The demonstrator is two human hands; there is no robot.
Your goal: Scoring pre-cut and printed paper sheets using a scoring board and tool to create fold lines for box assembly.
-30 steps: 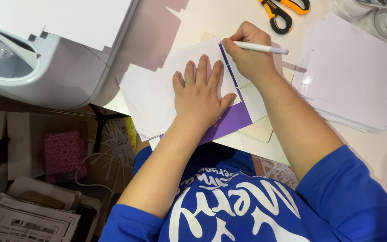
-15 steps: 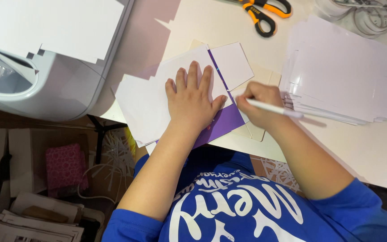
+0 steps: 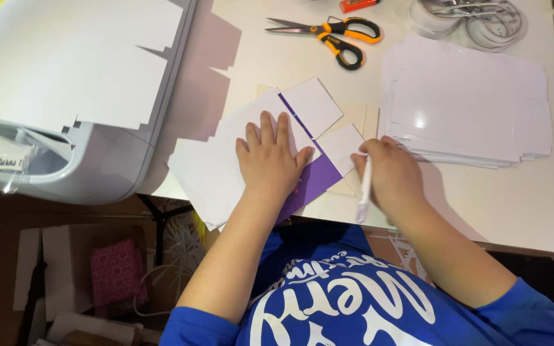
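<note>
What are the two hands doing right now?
Left hand: open, pressed flat on the white paper.
Right hand: closed around a white pen, touching a small white card.

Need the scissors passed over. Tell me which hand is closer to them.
Right. The right hand, holding a white pen, lies just below the scissors. The left hand presses flat on the paper sheets, further left.

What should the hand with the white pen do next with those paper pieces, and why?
Probably lift the small white piece clear. The right hand pinches its edge while gripping the white pen, and the left hand lies flat on the white sheets, pinning them over the purple paper.
</note>
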